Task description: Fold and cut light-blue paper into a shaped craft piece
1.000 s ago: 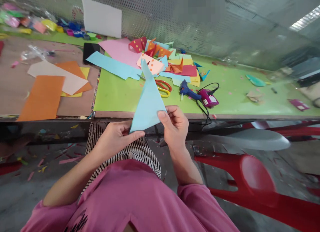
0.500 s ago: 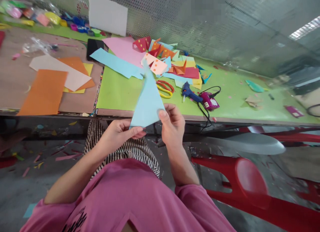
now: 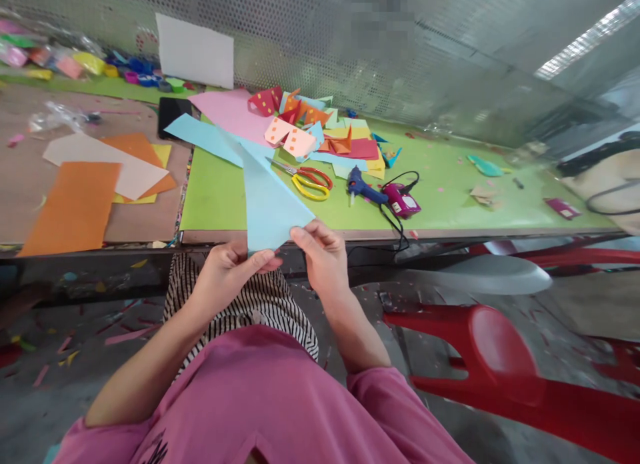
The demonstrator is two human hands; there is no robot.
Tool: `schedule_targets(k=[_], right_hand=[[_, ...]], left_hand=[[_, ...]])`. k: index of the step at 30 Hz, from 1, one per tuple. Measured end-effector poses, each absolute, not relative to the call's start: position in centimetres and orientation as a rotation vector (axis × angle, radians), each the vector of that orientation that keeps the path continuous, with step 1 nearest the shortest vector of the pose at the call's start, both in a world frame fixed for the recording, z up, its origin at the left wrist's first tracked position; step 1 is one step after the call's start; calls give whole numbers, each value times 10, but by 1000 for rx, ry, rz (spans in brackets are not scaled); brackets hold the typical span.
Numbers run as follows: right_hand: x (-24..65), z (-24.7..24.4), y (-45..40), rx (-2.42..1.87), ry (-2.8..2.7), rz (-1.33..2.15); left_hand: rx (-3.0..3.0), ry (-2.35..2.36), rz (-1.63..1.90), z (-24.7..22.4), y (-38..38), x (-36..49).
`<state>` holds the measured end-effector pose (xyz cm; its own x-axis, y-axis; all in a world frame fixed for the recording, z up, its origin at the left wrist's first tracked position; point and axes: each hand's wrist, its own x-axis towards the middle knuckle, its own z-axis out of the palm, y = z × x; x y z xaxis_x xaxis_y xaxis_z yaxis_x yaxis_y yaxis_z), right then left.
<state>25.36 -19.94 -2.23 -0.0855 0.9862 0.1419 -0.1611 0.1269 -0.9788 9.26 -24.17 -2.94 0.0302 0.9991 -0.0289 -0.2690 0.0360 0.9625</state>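
A light blue sheet of paper [image 3: 270, 207], shaped like a tall triangle, is held up between my two hands over the table's front edge. My left hand [image 3: 235, 272] pinches its lower left corner, thumb on top. At the lower right corner, my right hand [image 3: 324, 254] grips the paper between thumb and fingers. The paper's narrow tip points away from me and to the left, over another light blue paper strip [image 3: 200, 134]. Just beyond its right side lie scissors [image 3: 311, 183] with red and yellow handles.
A blue glue gun [image 3: 364, 187] and a purple box [image 3: 401, 201] lie right of the scissors. Behind are folded paper pieces [image 3: 295, 134]. Orange paper [image 3: 75, 204] and a black phone [image 3: 173, 116] are at left. A red plastic chair [image 3: 500, 357] stands at lower right.
The blue paper has tilted, its tip swinging left. Both hands keep their hold on its lower corners. The camera view has shifted, with the table things appearing farther left and slightly lower.
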Motion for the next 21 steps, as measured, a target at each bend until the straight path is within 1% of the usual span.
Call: schedule_targets(k=[5, 13, 16, 21], right_hand=[[257, -18, -194, -895, -1127, 1290], [256, -20, -190, -895, -1063, 1239], [262, -14, -181, -892, -934, 1203], [269, -4, -171, -952, -926, 1178]], left_hand=[[975, 1015, 1243, -33, -240, 97], [1047, 1031, 1157, -38, -243, 91], [1065, 1074, 1139, -38, -248, 80], [1033, 1054, 1192, -26, -244, 73]])
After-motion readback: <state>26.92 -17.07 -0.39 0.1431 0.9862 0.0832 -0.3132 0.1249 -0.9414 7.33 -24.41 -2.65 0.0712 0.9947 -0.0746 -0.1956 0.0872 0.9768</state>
